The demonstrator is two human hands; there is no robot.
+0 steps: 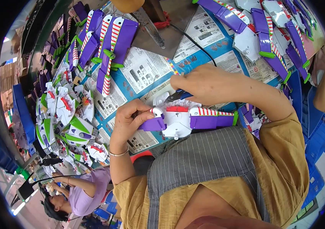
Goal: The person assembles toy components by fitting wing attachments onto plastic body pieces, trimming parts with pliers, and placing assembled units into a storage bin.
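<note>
Toy wing assembly (187, 118), white in the middle with purple wings striped red and white, lies with its long axis running left to right, held just above the near edge of the table (147, 72). The left hand (130, 120) pinches the left wing near its root, thumb and fingers closed on the purple part, so that hand carries the piece. The right hand (204, 82) sits just beyond the white centre, fingers closed around a small blue-handled tool (179, 94) whose tip points down at the top of the white body. The right wing sticks out free to the right, under the right forearm. Beyond, on the printed sheets covering the table, lie finished purple wings (109, 45) at far left and more (269, 34) at far right. White and green toy shells (68, 114) pile at the left. Another person in a lilac top (84, 191) works at near left.
</note>
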